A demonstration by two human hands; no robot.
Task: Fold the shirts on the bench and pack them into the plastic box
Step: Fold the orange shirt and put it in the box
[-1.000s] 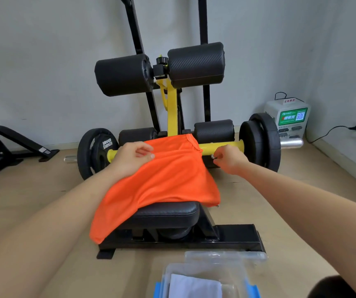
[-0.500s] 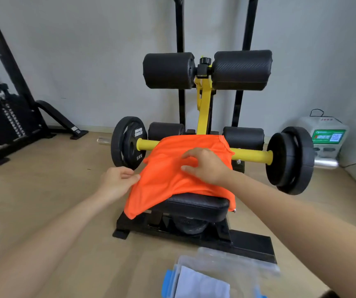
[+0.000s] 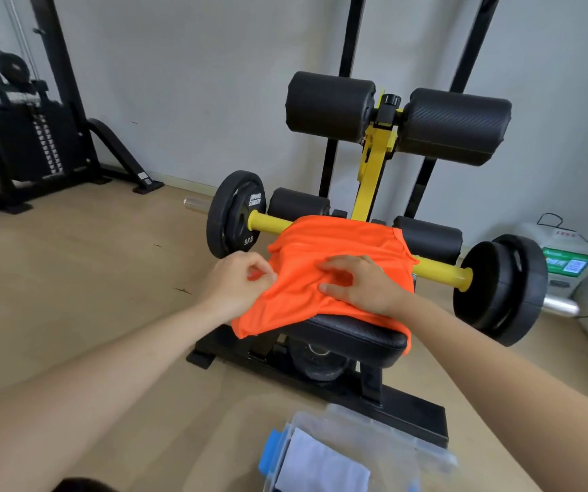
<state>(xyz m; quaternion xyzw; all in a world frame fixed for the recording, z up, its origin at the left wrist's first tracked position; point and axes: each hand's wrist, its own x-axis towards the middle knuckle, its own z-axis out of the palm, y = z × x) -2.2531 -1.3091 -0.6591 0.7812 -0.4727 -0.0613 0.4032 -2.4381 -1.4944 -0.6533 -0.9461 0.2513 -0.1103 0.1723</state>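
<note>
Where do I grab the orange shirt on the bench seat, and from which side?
Pinch the orange shirt at its loose left edge, coming from the left: that edge hangs free off the bench seat, where the left hand pinches it.

The black padded bench (image 3: 353, 337) stands on a pale wood floor (image 3: 90, 296) on a flat black base (image 3: 413, 411). 1 orange shirt (image 3: 338, 239) lies directly on the seat, rumpled. At 12 o'clock it reaches over the yellow bar (image 3: 441, 273), and at 8 o'clock a corner hangs off the pad. On the floor at 6 o'clock from the bench sits the clear plastic box (image 3: 392, 442) with 1 folded pale cloth (image 3: 321, 463) inside. A black cable machine (image 3: 37, 136) stands at 10 o'clock.
</note>
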